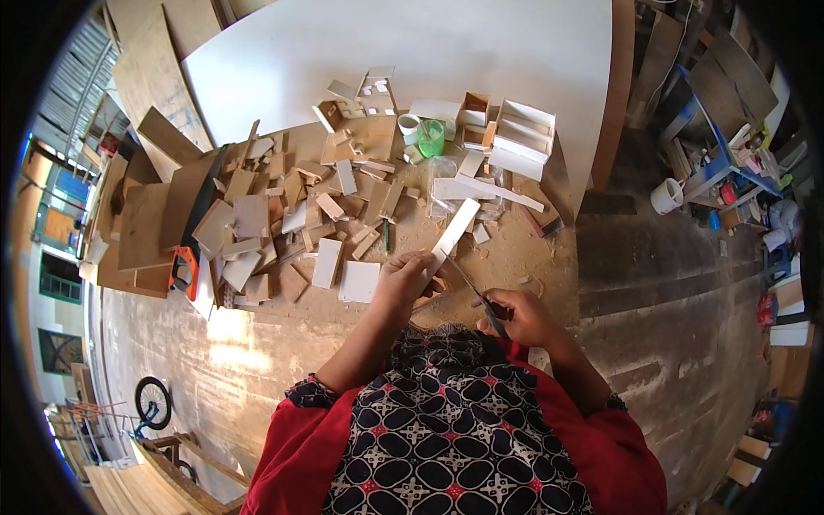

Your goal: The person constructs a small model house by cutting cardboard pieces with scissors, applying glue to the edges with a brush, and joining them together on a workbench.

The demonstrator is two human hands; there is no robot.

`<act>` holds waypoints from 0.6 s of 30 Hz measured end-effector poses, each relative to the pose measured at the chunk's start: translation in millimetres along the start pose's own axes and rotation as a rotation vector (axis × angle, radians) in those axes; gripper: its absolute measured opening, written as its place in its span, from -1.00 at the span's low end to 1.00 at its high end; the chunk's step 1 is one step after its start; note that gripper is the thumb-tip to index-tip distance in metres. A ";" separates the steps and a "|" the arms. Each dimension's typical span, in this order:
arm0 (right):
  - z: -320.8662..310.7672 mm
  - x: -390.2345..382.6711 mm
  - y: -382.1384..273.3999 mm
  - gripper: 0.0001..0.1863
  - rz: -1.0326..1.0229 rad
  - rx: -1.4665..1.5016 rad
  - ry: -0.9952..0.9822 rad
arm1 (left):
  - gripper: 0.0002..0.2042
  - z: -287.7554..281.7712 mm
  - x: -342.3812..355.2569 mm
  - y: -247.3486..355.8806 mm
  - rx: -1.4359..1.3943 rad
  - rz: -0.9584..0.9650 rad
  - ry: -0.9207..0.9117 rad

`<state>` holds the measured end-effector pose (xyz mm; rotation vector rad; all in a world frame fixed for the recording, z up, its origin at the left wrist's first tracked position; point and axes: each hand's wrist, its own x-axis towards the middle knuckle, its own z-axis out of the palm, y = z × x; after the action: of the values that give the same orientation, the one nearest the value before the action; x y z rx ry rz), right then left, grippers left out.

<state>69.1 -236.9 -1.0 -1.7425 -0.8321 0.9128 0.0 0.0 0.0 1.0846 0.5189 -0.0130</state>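
Note:
My left hand [405, 276] is closed on the lower end of a narrow white strip [457, 227], which slants up and to the right over the wooden worktop. In my right hand [525, 318] is a slim-bladed tool with a dark handle [493, 319]; I cannot tell if it is a knife or scissors. Its thin blade points up and left, its tip close beside the strip near my left fingers. Just under my hands, partly hidden, lies a small wooden piece [433, 292]. A white square board [359, 281] rests left of my left hand.
Wood offcuts [251, 216] are heaped on the left of the worktop, with an orange-handled saw [184, 273] at its edge. At the back stand a green cup [431, 137], a white cup [408, 125] and a white compartmented box [524, 137]. White strips [489, 190] lie ahead.

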 end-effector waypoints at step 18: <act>0.9 0.5 -4.5 -0.59 0.052 0.275 -0.025 | -0.73 -5.0 -12.2 13.8 0.276 -0.005 -0.128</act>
<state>67.9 -234.7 2.8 -1.5215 -0.6455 1.0341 -9.2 7.9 14.8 1.3427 0.4112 -0.1612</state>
